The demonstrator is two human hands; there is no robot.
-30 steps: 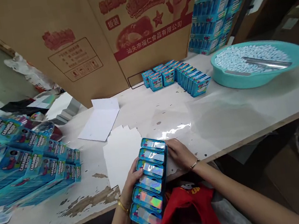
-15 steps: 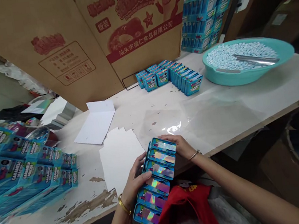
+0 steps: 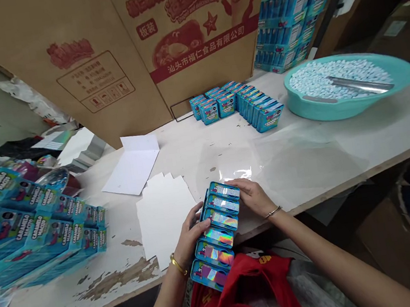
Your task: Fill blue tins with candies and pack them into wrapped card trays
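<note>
A row of several small blue candy boxes (image 3: 219, 220) with shiny rainbow strips on their upward faces slants from the table edge down over my lap. My left hand (image 3: 191, 238) grips its left side, with the thumb lying on top of a box near the middle. At the upper right end, the fingers of my right hand (image 3: 251, 195) press against the end box; some fingertips are hidden behind it. White cardboard sheets (image 3: 165, 214) lie fanned out just left of the row. Beyond my right hand, clear plastic sheets (image 3: 296, 159) lie flat on the table.
Several upright candy boxes (image 3: 236, 104) stand in rows before a large brown carton (image 3: 101, 51). A turquoise basin (image 3: 320, 110) of pale candies holds a metal scoop (image 3: 362, 85). Wrapped box packs (image 3: 30, 232) stand at left, more packs (image 3: 285, 17) at back right. A folded white card (image 3: 131, 170) lies centre-left.
The row of candy boxes has risen slightly away from my lap and tilts a little more upright, both hands still on it. The whole view has shifted slightly.
</note>
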